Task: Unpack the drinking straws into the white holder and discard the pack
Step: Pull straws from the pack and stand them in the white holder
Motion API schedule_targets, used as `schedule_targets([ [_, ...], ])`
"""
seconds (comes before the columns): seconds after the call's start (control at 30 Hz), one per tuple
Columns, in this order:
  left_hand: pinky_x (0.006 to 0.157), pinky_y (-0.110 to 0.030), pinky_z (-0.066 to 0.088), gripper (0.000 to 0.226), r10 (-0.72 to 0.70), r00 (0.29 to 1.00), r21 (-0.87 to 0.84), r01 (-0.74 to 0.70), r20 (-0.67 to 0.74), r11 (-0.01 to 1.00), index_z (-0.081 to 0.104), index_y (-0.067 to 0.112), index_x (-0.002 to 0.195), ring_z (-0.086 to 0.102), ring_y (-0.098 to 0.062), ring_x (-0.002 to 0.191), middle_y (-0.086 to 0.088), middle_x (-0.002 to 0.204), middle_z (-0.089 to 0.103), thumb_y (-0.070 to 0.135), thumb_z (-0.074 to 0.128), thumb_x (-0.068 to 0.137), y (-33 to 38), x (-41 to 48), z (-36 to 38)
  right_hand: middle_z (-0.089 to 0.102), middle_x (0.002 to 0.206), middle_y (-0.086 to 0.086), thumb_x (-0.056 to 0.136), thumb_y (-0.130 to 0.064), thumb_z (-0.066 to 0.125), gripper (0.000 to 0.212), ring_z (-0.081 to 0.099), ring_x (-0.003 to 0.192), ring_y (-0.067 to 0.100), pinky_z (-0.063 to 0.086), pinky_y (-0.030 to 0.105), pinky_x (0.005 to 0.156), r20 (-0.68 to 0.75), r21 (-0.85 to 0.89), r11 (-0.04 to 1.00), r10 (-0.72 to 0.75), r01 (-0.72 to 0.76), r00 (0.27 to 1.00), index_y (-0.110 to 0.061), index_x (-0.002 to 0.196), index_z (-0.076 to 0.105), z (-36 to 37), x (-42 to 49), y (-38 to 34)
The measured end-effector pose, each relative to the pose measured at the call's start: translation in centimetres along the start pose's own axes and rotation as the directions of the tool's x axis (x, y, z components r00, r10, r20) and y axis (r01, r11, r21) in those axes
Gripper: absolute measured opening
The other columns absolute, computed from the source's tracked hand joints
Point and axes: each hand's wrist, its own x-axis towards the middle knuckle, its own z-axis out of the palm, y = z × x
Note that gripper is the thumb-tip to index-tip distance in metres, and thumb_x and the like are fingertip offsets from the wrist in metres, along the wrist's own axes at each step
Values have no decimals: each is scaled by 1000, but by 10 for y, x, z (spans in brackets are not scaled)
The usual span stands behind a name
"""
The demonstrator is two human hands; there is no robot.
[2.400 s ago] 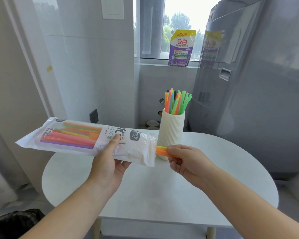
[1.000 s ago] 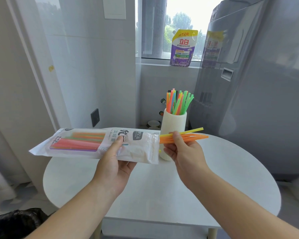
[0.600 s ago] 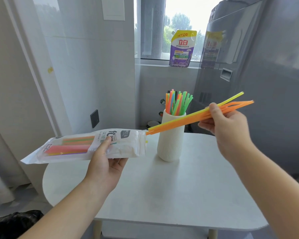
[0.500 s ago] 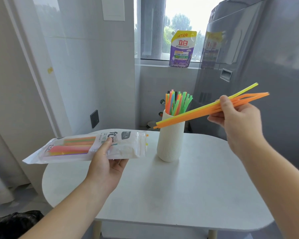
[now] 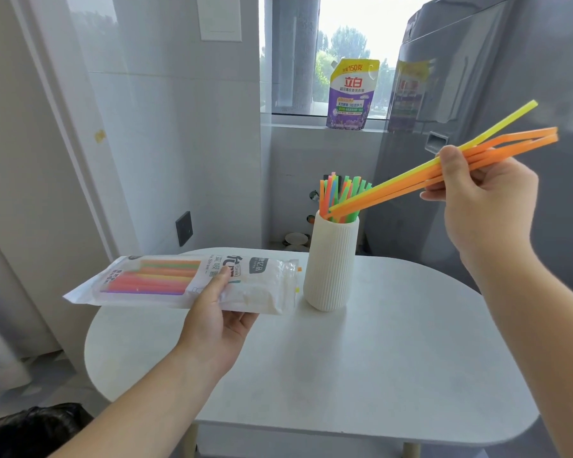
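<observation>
Straws [image 5: 407,186], one yellow and several orange, are pinched in your right hand [image 5: 477,200], which is raised with the thumb on top and the fingers curled beneath. They slope down to that hand's left, their lower tips at the mouth of the white holder [image 5: 331,269]. Your left hand [image 5: 219,315], lower and palm up, grips the pack [image 5: 166,280] with the thumb on top, its open end just beside the holder, over the tabletop [image 5: 394,358].

"立白" and "150克" on the purple pouch [image 5: 350,94]; "Straw" on the straw pack [image 5: 166,280]
</observation>
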Motion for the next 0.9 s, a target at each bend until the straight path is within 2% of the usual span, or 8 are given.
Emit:
schedule_targets([
  [0.17,68,-33,65,19,-6,1000,1,6,-1,1000,70,17,116,79,-17,83,-2,98,82,18,66,97,1,-1,0,71,76,-7,99,-33,60,25,72,61,7,61,23,63,36,-45,999,-8,10,999,-13,89,70,5,8,-5],
  [0.37,61,-33,65,23,-12,1000,-4,12,-9,1000,69,18,119,79,-17,78,-3,99,82,16,68,96,0,-1,0,72,74,-2,99,-33,59,25,73,63,16,61,38,74,159,-171,985,23,4,987,-15,83,68,15,15,-5],
  [0.43,60,-32,64,26,-14,1000,-4,14,-7,1000,69,17,122,79,-17,79,-4,104,81,17,68,96,-1,-1,0,73,75,0,99,-33,58,26,73,65,16,60,36,73,200,-207,978,28,14,979,-14,84,68,22,15,-5],
  [0.57,61,-32,64,33,-13,1000,6,13,1,1000,67,17,129,79,-17,81,-3,103,81,17,68,96,-1,-1,0,72,76,-3,99,-34,57,27,73,66,16,61,37,73,244,-259,966,46,19,969,-14,84,66,37,21,-6],
  [0.67,64,-34,65,33,-16,1000,11,16,7,1000,68,16,129,79,-18,81,-4,104,81,17,68,96,-1,-1,0,73,79,2,99,-35,58,31,71,66,16,61,36,71,293,-293,956,70,20,953,-8,90,70,49,28,-7],
  [0.8,67,-35,66,34,-20,1000,14,19,16,1000,68,15,130,79,-19,83,-5,105,81,18,68,96,-2,-1,-1,64,75,2,99,-38,57,33,58,61,11,42,23,54,430,-427,897,91,114,898,-8,92,69,65,30,-6],
  [0.87,66,-35,66,34,-18,1000,17,18,20,1000,68,15,130,79,-18,83,-5,104,81,18,68,96,-2,-1,-2,63,87,6,98,-41,58,33,59,70,17,44,25,59,482,-473,864,89,174,872,-10,94,70,73,29,-2],
  [0.9,65,-34,65,35,-19,1000,18,18,22,1000,67,15,130,79,-18,83,-5,104,81,18,68,95,-2,-1,-2,60,94,8,97,-43,59,31,60,80,22,49,29,67,496,-493,849,93,192,863,-14,92,69,76,29,1],
])
